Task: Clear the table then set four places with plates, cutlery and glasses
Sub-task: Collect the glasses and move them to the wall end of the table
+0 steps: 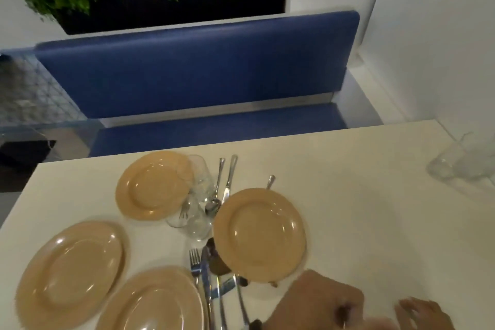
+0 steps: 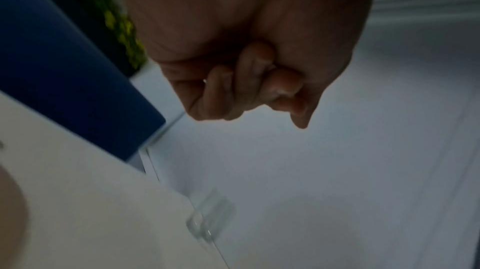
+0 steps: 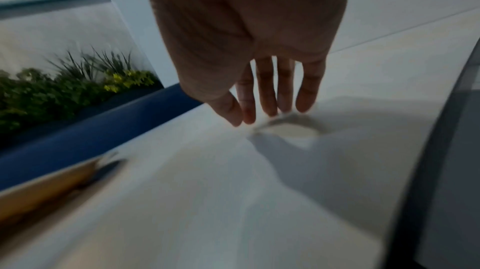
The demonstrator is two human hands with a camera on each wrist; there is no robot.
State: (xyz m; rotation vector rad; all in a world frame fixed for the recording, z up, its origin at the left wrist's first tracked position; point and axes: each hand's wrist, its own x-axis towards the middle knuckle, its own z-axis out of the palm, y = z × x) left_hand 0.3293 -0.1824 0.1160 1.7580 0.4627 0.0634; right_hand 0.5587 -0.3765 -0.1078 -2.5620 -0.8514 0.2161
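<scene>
4 tan plates (image 1: pixel 259 233) lie scattered among cutlery (image 1: pixel 211 284) and glasses (image 1: pixel 197 195).

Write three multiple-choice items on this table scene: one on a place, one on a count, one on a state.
1. Where are the stemmed glasses?
A. On the blue bench
B. On the table, between two plates
C. In the right hand

2. How many tan plates are on the table?
A. Two
B. Three
C. Four

3. How is the right hand?
A. Gripping a fork
B. Fingers straight, holding nothing
C. Pressed flat on a plate

Answers:
1 B: the head view shows the glasses between the far left plate and the right plate.
2 C: the head view shows four plates, three to the left and one nearer the middle.
3 B: the right wrist view shows straight fingers over the tabletop, with nothing in them.
</scene>
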